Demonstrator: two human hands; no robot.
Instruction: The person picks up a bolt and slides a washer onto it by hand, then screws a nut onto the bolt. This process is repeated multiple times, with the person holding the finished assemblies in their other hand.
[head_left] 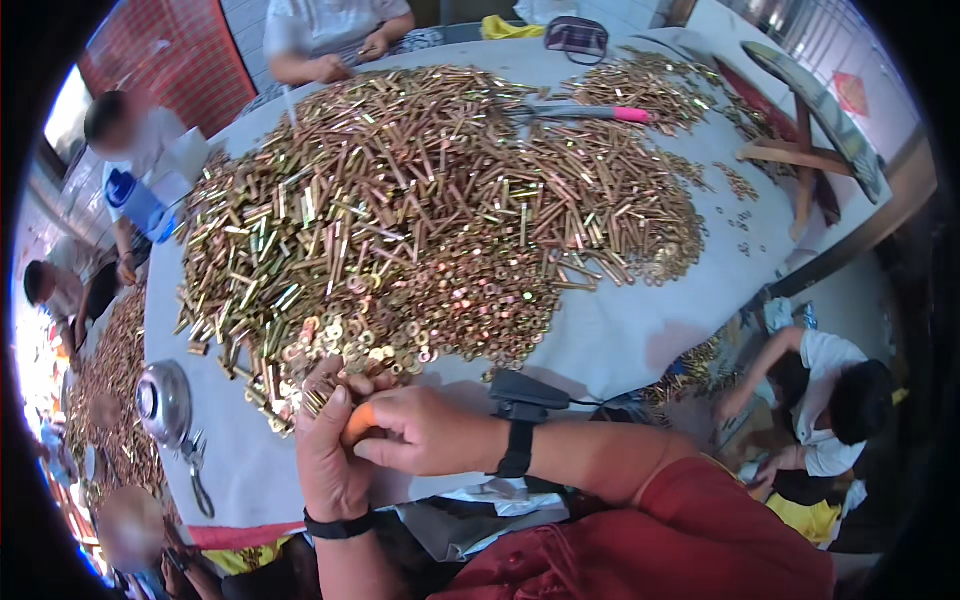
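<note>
A wide heap of gold-coloured metal sleeves and bolts point(400, 180) covers the table, with small nuts point(490, 300) and washers point(375, 350) at its near edge. Just at that edge my left hand point(330, 445) is closed around several gold metal pieces point(318, 398), whose ends show between thumb and fingers. My right hand point(435, 430) reaches across from the right, its fingers curled against the left palm. An orange finger cover point(357, 424) sits on one of its digits. What the right fingertips hold, if anything, is hidden.
A metal bowl point(163, 403) and a pair of dark-handled scissors or pliers point(198, 475) lie at the left. A pink-tipped tool point(590, 114) rests on the heap. A blue bottle point(138, 203), a checked pouch point(576, 38) and a wooden stool point(800, 155) stand around. Other people sit nearby.
</note>
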